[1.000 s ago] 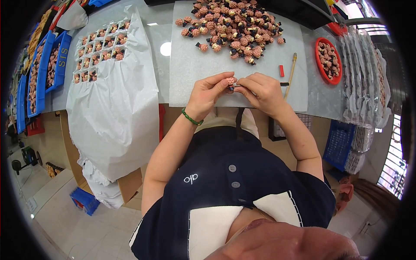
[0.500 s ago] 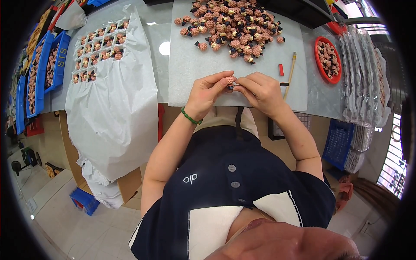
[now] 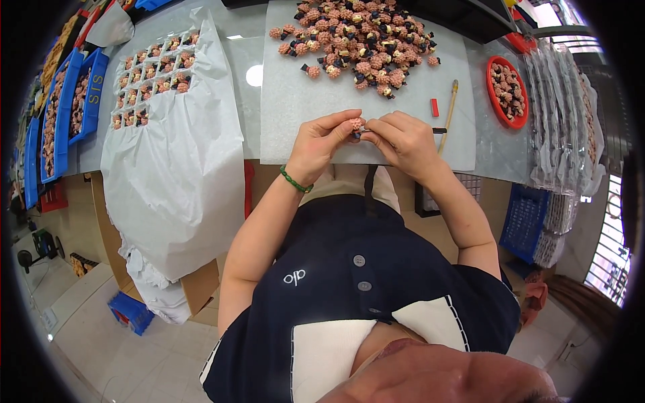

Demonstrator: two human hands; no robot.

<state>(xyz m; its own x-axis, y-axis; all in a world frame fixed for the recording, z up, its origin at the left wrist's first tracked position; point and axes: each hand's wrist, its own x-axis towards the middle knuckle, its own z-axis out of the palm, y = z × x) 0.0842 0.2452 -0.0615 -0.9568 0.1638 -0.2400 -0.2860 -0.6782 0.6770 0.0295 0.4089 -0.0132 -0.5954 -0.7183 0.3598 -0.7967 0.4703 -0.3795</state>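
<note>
Between my hands, above the near edge of the white foam mat (image 3: 282, 127), is a small figurine (image 3: 357, 125) with a bumpy pink top and a dark lower part. My left hand (image 3: 325, 141) pinches it between thumb and fingers. Close against its right side, my right hand (image 3: 407, 142) has thumb and forefinger pressed together; whatever they grip is too small to make out. A short dark stick (image 3: 439, 130) shows just beyond the right hand, and I cannot tell whether that hand holds it. Farther back on the mat lies a heap of similar pink and dark figurines (image 3: 363, 43).
Right of my hands lie a red block (image 3: 434, 107) and a thin wooden brush (image 3: 450, 107). A red bowl (image 3: 491, 101) of figurines and stacked clear trays (image 3: 557, 121) stand farther right. At left are a white divided tray (image 3: 153, 86), white sheeting (image 3: 181, 154) and blue bins (image 3: 96, 94).
Almost nothing differs. Both hands keep their grip, and the figurine has turned or shifted very slightly between the fingers.
</note>
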